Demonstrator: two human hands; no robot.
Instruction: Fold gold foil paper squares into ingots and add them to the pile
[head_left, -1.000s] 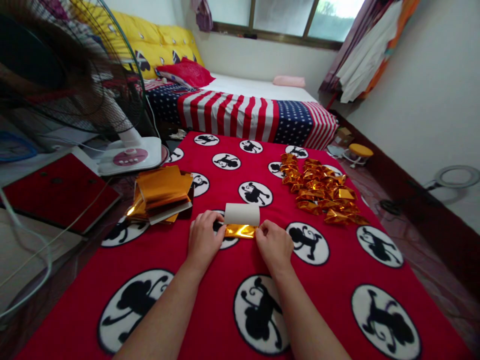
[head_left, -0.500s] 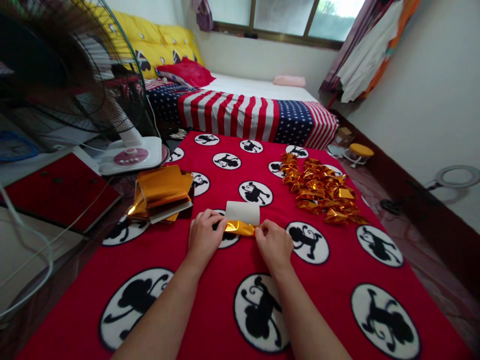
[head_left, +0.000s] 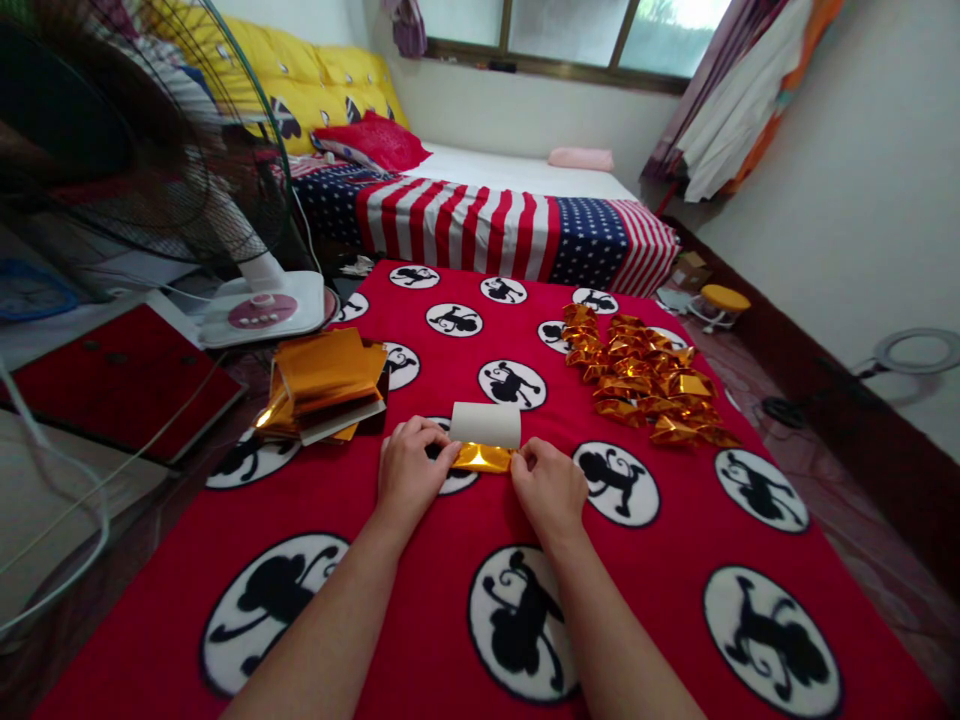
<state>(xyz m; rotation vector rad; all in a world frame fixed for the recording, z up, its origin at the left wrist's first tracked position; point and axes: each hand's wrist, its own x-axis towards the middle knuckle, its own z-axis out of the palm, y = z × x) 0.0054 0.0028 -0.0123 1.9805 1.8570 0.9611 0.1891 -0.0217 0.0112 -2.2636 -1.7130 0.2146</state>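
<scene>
One sheet, shiny gold foil with a pale grey paper side (head_left: pixel 484 458), low on the red cloth printed with black monkeys in white ovals (head_left: pixel 420 370); its gold band lies between the two hands, and what appears to be its pale part curls up just beyond.
Left hand (head_left: pixel 412 468), bare: grasping the left end of the gold band with thumb and fingertips.
Right hand (head_left: pixel 550 485), bare: grasping the right end, fingers curled in; the exact grip is partly hidden.
One loose stack of flat gold-foil sheets (head_left: pixel 326 375), on the cloth to the left, well apart from the left hand.
One group of folded, crinkled gold-foil pieces (head_left: pixel 637 375), in uneven rows on the cloth, to the right.
One fan with white base (head_left: pixel 262 308), beyond the stack.
</scene>
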